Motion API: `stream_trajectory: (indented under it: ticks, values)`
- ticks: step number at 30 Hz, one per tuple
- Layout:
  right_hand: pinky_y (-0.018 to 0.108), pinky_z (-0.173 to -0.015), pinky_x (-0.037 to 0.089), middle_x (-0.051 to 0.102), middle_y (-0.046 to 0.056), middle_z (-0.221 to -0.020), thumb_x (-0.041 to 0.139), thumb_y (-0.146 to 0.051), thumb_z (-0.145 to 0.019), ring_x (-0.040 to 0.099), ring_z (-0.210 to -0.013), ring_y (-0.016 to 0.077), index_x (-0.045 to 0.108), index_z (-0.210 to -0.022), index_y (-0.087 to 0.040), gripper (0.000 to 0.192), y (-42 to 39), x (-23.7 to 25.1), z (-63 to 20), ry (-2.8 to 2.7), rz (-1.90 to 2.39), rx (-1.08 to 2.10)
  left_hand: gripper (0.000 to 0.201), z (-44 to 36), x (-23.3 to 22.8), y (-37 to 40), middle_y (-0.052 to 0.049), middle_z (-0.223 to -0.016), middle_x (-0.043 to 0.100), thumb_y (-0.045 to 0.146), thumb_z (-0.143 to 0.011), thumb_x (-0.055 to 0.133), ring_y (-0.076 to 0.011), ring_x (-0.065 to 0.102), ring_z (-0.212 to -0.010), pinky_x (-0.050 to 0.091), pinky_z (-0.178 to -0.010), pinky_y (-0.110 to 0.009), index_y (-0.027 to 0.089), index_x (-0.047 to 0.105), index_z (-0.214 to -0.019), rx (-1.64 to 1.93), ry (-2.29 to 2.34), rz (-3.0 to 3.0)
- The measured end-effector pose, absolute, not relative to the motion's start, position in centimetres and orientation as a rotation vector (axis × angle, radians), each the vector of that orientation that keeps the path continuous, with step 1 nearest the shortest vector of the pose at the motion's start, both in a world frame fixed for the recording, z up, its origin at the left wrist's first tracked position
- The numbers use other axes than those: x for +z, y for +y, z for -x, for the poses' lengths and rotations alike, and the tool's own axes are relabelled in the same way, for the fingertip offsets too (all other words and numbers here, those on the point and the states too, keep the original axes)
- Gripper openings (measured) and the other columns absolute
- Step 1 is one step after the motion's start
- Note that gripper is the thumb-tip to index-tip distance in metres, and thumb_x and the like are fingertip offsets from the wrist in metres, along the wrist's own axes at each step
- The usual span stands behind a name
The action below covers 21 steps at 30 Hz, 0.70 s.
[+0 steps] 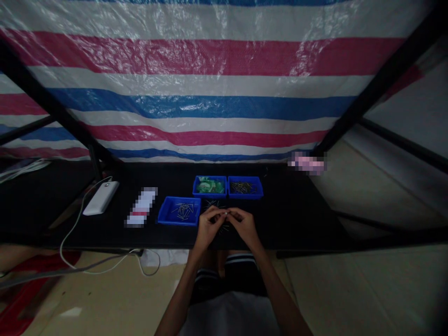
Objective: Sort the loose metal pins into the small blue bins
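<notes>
My left hand point(209, 225) and my right hand point(244, 224) meet fingertip to fingertip over the black table point(297, 214), pinching a small light-coloured part point(226, 213) between them. Loose thin metal pins point(214, 204) lie on the table just behind my fingers. A blue tray point(164, 217) with metal pins sits left of my hands. Behind them stand a blue tray point(198, 185) of green pieces and a blue tray point(259, 190) of dark metal pins.
A white power bank point(101, 198) with a white cable point(72, 233) lies at the table's left. A blurred white packet point(141, 207) sits beside the near tray. A striped tarp point(210, 93) hangs behind, flanked by black frame bars point(378, 81).
</notes>
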State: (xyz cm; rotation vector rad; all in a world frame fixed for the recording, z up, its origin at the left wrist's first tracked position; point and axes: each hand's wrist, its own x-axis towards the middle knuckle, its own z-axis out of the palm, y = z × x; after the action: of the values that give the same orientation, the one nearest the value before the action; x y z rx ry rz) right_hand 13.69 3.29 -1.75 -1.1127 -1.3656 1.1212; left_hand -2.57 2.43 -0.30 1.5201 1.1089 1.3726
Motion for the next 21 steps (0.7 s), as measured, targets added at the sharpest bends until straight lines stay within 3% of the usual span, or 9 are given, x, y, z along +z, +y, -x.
stream_trajectory:
  ticks: [21]
  values:
    - [0.026, -0.064, 0.054, 0.075, 0.003, -0.075, 0.072, -0.037, -0.089, 0.07, -0.066, 0.0175, 0.079, -0.098, -0.018, 0.022, 3.04, -1.85, -13.57, -1.371, 1.111, 1.114, 0.017, 2.56, -0.58, 2.6, -0.005, -0.084, 0.068, 0.031, -0.091, 0.075, -0.0123, 0.059, -0.068, 0.046, -0.061, -0.023, 0.02, 0.084, -0.099, 1.389, 1.118, -1.538]
